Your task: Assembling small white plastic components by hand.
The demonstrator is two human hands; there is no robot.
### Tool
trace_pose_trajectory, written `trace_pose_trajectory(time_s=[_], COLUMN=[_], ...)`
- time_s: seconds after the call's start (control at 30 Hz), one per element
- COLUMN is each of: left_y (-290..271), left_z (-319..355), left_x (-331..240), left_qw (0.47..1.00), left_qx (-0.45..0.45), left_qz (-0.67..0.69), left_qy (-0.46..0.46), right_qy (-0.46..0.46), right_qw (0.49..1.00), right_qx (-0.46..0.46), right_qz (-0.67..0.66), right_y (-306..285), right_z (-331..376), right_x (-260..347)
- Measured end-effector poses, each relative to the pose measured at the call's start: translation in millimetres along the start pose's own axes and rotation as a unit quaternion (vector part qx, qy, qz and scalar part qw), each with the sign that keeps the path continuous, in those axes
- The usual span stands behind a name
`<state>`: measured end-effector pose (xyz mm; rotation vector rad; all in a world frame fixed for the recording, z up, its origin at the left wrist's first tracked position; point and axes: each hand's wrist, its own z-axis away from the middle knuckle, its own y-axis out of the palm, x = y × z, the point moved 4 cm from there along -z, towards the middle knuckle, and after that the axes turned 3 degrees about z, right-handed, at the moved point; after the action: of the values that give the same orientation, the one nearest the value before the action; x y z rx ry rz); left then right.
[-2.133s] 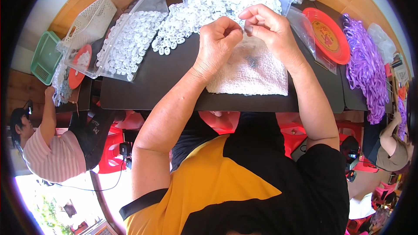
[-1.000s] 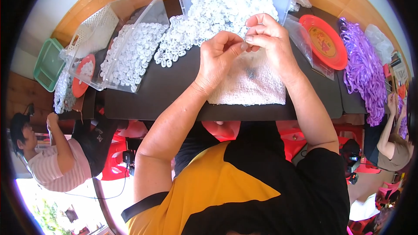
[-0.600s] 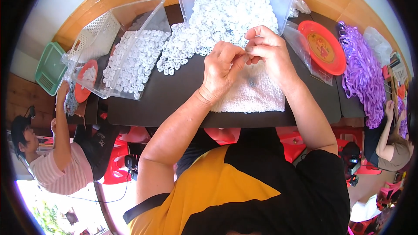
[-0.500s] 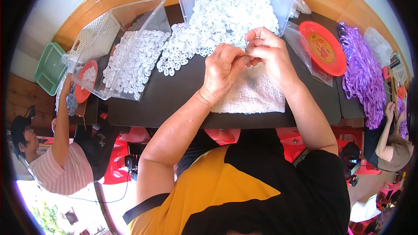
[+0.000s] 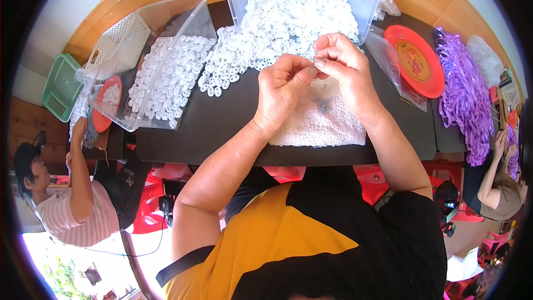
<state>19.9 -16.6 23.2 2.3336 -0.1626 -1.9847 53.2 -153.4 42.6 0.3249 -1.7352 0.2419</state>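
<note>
My left hand [image 5: 282, 86] and my right hand [image 5: 345, 72] meet above a pale pink towel [image 5: 316, 125] on the dark table. Thumbs and fingertips of both are pinched close together. Whatever sits between them is too small and covered to make out. Just beyond my hands, a heap of small white oval plastic pieces with holes [image 5: 227, 55] spills from a clear bin [image 5: 369, 0] tipped toward me. A dark grey smudge or small bits mark the towel's middle.
Left stands a clear box [image 5: 191, 19] of more white pieces, near a green basket [image 5: 64, 86]. Right lie a red plate [image 5: 436, 72], a plastic bag [image 5: 383, 55] and a pile of purple straps [image 5: 463, 89]. Co-workers sit at left [image 5: 83, 205] and far right [image 5: 502, 189].
My hands stay nearly in place; the left fingers and thumb have shifted slightly at the pinch. At left, the co-worker's raised hand has dropped lower.
</note>
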Motion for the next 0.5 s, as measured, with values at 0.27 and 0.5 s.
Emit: trace_pose_trajectory(time_s=[0.27, 0.5], left_y=[-4.2, -2.6], left_z=[-1.9, -1.8], left_x=[5.5, 4.9], left_qw=[0.973, 0.93], left_qx=[0.004, 0.013], left_qz=[-0.145, -0.268], left_qy=[0.183, 0.253], right_qy=[0.073, 0.11], right_qw=[0.997, 0.991], right_qx=[-0.007, -0.003], right_qz=[-0.029, -0.075], right_y=[-4.9, -12.0], right_z=[-0.6, -2.3], right_x=[-3.9, -12.8])
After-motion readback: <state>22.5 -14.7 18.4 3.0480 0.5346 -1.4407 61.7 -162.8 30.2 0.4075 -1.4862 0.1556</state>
